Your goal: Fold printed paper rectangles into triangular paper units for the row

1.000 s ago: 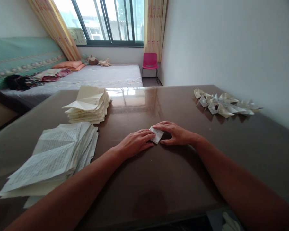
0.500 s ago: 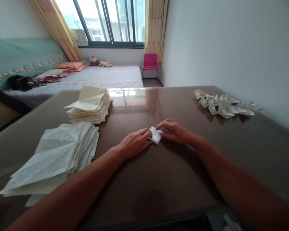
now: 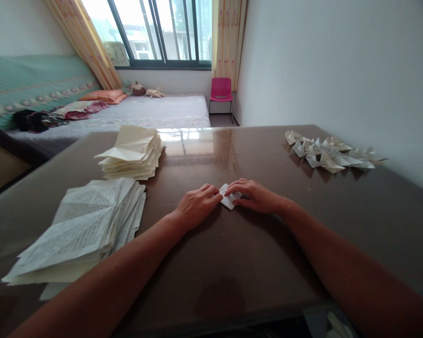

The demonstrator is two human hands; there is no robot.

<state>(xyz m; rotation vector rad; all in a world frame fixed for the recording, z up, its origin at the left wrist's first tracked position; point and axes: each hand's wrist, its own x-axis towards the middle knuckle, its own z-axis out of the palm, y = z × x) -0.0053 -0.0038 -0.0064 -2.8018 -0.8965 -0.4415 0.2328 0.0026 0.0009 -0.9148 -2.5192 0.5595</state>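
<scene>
Because the broad, glossy brown table (image 3: 261, 253) looks slick, anything lying on it could skid if one hand pressed harder than the other. The loose, uneven stack of white, text-covered paper sheets (image 3: 74, 220) could be knocked askew if the left forearm, which crosses its near edge in this view, swung outward; whether they touch, I cannot tell. The smaller stack of creased cream paper sheets (image 3: 132, 152) and the cluster of pointed white and cream folded-paper pieces (image 3: 333, 162) stand well apart from the hands, so they seem at little risk.

At mid-table, the bare left hand (image 3: 197, 205) grasps the left corner of the small white paper diamond (image 3: 228, 202), while the bare right hand (image 3: 255, 195) closes its thumb and fingers over the right side. An uneven pull between them could tear a corner, and with fingers covering so much, a crease could drift off line unnoticed.

The paper diamond looks compact, nearly flat and straight-edged, with rows of dark text and one corner aimed at the person. No tear shows; its layers are too small to count.
</scene>
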